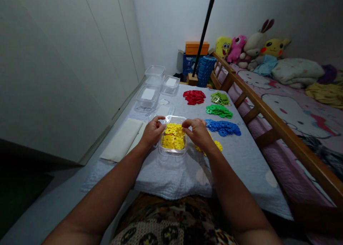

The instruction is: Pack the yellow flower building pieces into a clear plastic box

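A clear plastic container [174, 151] stands on the cloth in front of me, with many yellow snowflake-shaped plastic pieces [173, 142] inside. My left hand [153, 131] grips its left rim between thumb and fingers. At the right rim, my right hand [198, 131] is closed in a pinch on a yellow snowflake piece [183, 129] over the heap. More loose yellow pieces [218, 145] lie on the cloth, partly hidden behind the right wrist. Beyond that hand is a pile of blue snowflake pieces [223, 127].
Green pieces [219, 111], light green pieces [220, 98] and red pieces [194, 96] lie in piles farther back. Clear containers [147, 95] stand at the back left. A folded off-white cloth [122, 139] lies left. A wooden bed rail [264, 104] borders the right side.
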Demonstrator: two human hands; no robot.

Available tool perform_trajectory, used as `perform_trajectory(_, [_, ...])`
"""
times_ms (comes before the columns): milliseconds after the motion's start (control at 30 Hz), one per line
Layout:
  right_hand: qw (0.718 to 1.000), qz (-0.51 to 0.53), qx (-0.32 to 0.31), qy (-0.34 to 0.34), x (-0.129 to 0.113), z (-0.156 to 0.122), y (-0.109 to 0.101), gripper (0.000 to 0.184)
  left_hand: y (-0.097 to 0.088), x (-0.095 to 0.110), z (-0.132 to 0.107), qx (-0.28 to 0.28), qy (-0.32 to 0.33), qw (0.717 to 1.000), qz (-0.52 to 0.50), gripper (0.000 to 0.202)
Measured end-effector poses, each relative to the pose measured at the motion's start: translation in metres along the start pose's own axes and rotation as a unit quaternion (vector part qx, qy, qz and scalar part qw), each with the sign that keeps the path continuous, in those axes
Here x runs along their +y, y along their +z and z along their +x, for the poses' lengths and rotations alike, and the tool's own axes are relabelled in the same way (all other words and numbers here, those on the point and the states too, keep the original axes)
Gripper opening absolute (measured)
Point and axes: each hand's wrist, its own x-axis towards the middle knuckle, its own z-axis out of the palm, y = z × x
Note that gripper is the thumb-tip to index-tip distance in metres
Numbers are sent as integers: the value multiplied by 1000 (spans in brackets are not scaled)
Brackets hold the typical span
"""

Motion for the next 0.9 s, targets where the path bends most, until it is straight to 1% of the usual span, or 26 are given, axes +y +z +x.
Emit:
perform_trajectory(133, [999,-36,-9,-11,0,0,11,14,0,0,0,2,-4,1000,-3,35])
perform_trajectory(233, [999,-45,-4,-6,3,-2,12,15,0,-2,1,1,-6,1000,0,36])
perform_trajectory(333, [999,-35,16,7,11,-3,2,15,1,-5,1,0,0,1000,2,36])
perform_trajectory(467, [998,-39,41,22,39,-9,-23,16,1,-5,1,3,1,1000,0,35])
perform_trajectory(567, [997,-73,2,36,63,-19,-39,15,1,-2,0,3,-3,1000,-3,36])
perform_trajectory(667, [988,-128,-58,62,74,-32,-49,14,0,0,0,0,-4,1000,1,36])
perform_trajectory(733, [981,-157,-86,80,73,-41,-49,20,0,0,0,0,0,1000,5,36])
perform_trajectory(800, [974,-178,-101,99,67,-47,-46,26,0,0,0,-1,5,1000,7,36])
perform_trajectory(900, [967,-197,-108,122,59,-51,-40,26,0,-1,0,-2,8,1000,8,36])
